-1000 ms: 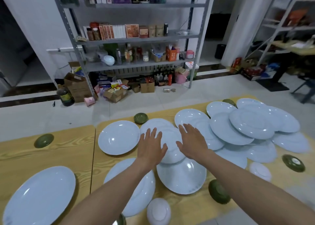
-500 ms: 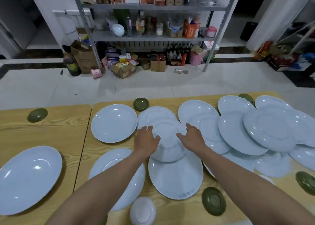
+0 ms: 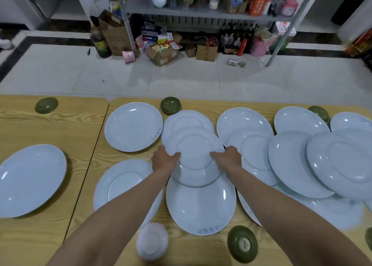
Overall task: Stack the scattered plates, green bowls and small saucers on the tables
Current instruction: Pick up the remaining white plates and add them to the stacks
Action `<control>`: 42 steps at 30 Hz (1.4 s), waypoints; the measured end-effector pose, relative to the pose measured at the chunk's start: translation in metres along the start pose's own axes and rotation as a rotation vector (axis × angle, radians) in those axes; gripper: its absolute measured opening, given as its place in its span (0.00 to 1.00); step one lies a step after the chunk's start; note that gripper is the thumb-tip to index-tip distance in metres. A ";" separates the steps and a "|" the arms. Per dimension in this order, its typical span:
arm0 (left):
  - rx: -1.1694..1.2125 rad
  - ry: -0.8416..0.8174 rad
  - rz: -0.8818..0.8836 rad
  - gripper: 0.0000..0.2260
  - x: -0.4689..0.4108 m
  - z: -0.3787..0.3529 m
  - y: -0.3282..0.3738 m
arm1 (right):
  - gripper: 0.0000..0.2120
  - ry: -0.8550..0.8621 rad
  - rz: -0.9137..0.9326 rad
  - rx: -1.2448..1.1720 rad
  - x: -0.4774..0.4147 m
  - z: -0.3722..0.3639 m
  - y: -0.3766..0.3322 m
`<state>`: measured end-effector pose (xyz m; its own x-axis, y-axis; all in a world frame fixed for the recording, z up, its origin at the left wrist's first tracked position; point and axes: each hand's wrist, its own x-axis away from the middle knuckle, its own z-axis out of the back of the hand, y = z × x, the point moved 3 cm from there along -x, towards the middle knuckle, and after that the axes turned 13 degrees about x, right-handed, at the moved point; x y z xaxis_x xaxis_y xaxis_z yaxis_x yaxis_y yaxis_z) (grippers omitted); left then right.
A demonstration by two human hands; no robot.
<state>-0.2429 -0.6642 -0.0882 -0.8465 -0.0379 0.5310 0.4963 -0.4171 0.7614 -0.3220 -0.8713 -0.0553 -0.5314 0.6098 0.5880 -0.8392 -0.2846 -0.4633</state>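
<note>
Several pale blue plates lie scattered and overlapping on two wooden tables [image 3: 50, 124]. An upside-down plate [image 3: 196, 155] sits in the middle, overlapping another overturned plate [image 3: 186, 120] behind it and a large plate [image 3: 201, 207] in front. My left hand [image 3: 164, 161] grips its left rim with the thumb on top. My right hand [image 3: 228, 159] grips its right rim the same way. Green bowls [image 3: 170, 105] [image 3: 46, 105] [image 3: 242, 244] [image 3: 320, 112] and an overturned small white saucer [image 3: 152, 240] lie around.
A big oval plate [image 3: 30, 180] lies on the left table. A dense pile of plates [image 3: 322, 161] covers the right side. Beyond the tables is tiled floor, then a metal shelf [image 3: 201, 12] with boxes [image 3: 162, 54] and bottles at its foot.
Both hands came down from hovering over the plates and closed on the two sides of the middle overturned plate. The camera tilted downward.
</note>
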 end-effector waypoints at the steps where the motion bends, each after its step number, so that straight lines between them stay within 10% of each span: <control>1: 0.046 0.011 0.012 0.31 -0.001 0.000 -0.001 | 0.24 0.012 -0.014 -0.010 -0.001 -0.001 -0.001; 8: 0.221 0.045 0.093 0.16 0.008 0.010 0.001 | 0.26 0.027 -0.120 -0.168 -0.003 -0.017 0.001; 21: 0.308 0.011 0.038 0.18 0.029 0.037 0.027 | 0.42 0.071 -0.125 -0.427 0.028 -0.001 -0.025; 42: 0.745 -0.081 -0.105 0.21 0.071 0.074 0.099 | 0.29 0.237 -0.014 -1.042 0.097 0.030 -0.069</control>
<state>-0.2400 -0.6410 0.0524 -0.8939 0.0467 0.4459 0.4373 0.3100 0.8442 -0.3189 -0.8146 0.0535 -0.3925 0.7679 0.5062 -0.2734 0.4280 -0.8614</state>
